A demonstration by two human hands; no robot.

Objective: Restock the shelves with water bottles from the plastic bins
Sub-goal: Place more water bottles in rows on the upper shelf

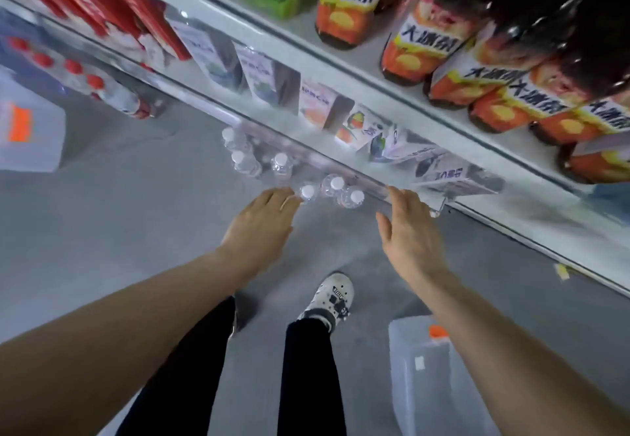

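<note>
Several clear water bottles [308, 193] with white caps stand in a cluster on the lowest shelf level, below the white shelf edge [344, 166]. My left hand [262, 220] reaches toward them with straight fingers, its fingertips right beside the nearest cap. My right hand [407, 224] hovers to the right of the bottles, fingers straight and spread, holding nothing. A clear plastic bin [422, 377] with an orange tag sits on the floor at the lower right.
Another clear bin [27, 128] with an orange label stands at the left. Red-capped bottles [102, 87] lie further left on the low shelf. Juice cartons [313, 104] and orange tea bottles [419, 46] fill the upper shelves. My shoe [332, 295] stands on the grey floor.
</note>
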